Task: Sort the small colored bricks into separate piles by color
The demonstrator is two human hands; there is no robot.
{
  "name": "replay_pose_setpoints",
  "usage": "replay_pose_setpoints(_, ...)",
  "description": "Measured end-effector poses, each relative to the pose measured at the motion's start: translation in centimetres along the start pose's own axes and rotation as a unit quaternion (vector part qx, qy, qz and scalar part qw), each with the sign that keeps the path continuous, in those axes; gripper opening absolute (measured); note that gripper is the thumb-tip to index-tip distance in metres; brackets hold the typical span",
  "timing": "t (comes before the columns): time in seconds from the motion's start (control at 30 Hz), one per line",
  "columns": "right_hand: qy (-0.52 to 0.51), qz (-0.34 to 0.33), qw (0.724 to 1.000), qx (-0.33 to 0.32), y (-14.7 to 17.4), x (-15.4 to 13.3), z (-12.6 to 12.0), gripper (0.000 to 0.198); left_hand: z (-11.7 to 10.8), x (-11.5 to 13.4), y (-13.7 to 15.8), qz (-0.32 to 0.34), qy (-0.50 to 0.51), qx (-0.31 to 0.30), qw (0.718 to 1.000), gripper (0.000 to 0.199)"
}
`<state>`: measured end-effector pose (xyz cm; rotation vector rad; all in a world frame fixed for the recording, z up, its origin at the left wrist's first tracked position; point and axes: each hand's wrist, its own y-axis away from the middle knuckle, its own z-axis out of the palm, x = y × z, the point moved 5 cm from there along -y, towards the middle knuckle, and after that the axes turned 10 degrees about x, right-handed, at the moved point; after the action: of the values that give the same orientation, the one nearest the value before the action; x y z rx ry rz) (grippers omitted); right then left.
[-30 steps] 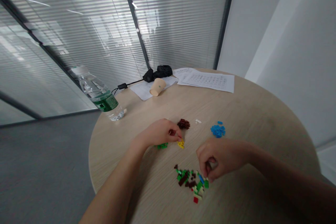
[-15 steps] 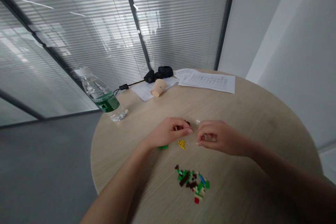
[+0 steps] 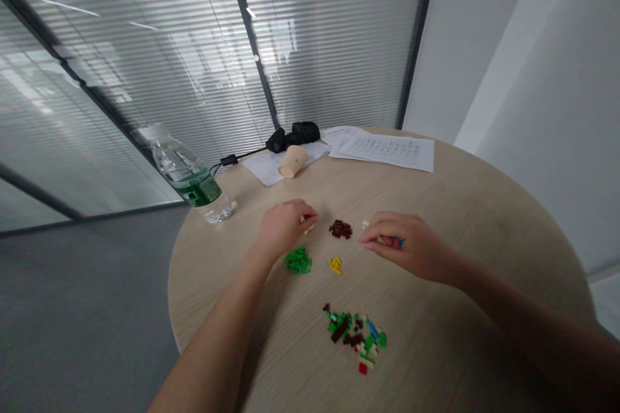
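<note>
My left hand (image 3: 285, 227) is on the far left side of the small brick piles, its thumb and fingertips pinched together. Right at those fingertips lie a few cream bricks (image 3: 309, 230), partly covered by the hand. To its right sits a pile of dark brown bricks (image 3: 341, 229), and below it a green pile (image 3: 298, 261). My right hand (image 3: 409, 240) has its fingers closed near a few white pieces (image 3: 365, 224). A blue piece (image 3: 400, 242) shows between its fingers; whether it is held or lies behind them is unclear. Yellow bricks (image 3: 335, 264) lie between the hands.
Closer to me is a mixed heap of bricks (image 3: 353, 334) in several colours. A water bottle (image 3: 194, 184) stands at the left table edge. Farther back are a paper cup (image 3: 292, 162) on its side, printed sheets (image 3: 387, 150) and a black bundle (image 3: 295, 135) with a cord.
My left hand has moved left from above the brown bricks to the cream ones, uncovering the brown and green piles. My right hand has turned slightly in place, and a blue piece now shows there.
</note>
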<state>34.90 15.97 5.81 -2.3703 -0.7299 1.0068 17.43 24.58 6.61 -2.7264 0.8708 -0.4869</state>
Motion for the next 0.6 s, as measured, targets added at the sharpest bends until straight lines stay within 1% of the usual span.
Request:
replay_pose_setpoints(0.03,0.002,-0.003,1.0,-0.017,0.1,0.0,0.3,0.012,-0.2,-0.8,-0.1,-0.013,-0.049,0.001,0.999,0.02)
replay_pose_setpoints(0.1,0.003,-0.006,0.999,-0.044,0.3,0.1,0.9,0.012,-0.2,-1.9,-0.1,-0.017,-0.099,-0.007,0.995,0.021)
replay_pose_setpoints(0.17,0.002,-0.002,0.999,-0.053,0.3,0.2,1.1,0.013,0.1,-2.3,-0.1,-0.015,-0.116,-0.021,0.993,0.022)
replay_pose_setpoints(0.27,0.003,0.016,0.998,-0.053,0.3,0.4,1.0,0.012,0.7,-2.1,0.1,-0.02,-0.126,-0.035,0.991,0.022)
replay_pose_setpoints(0.33,-0.01,0.014,0.997,-0.079,0.4,0.3,1.0,0.012,0.9,-1.9,0.1,-0.029,-0.129,-0.041,0.99,0.021)
replay_pose_setpoints(0.4,-0.049,-0.01,0.989,-0.14,0.6,-0.4,1.5,0.012,1.0,-1.7,0.1,-0.034,-0.13,-0.048,0.99,0.021)
replay_pose_setpoints(0.5,-0.119,-0.048,0.959,-0.252,1.5,-1.7,2.6,0.009,1.0,-1.7,0.1,-0.032,-0.132,-0.052,0.989,0.02)
replay_pose_setpoints(0.53,-0.133,-0.054,0.95,-0.279,1.8,-2.1,2.9,0.008,0.9,-1.8,0.1,-0.029,-0.134,-0.051,0.989,0.021)
replay_pose_setpoints(0.6,-0.149,-0.062,0.937,-0.309,2.2,-2.4,3.3,0.007,0.9,-1.9,0.1,-0.027,-0.138,-0.049,0.989,0.021)
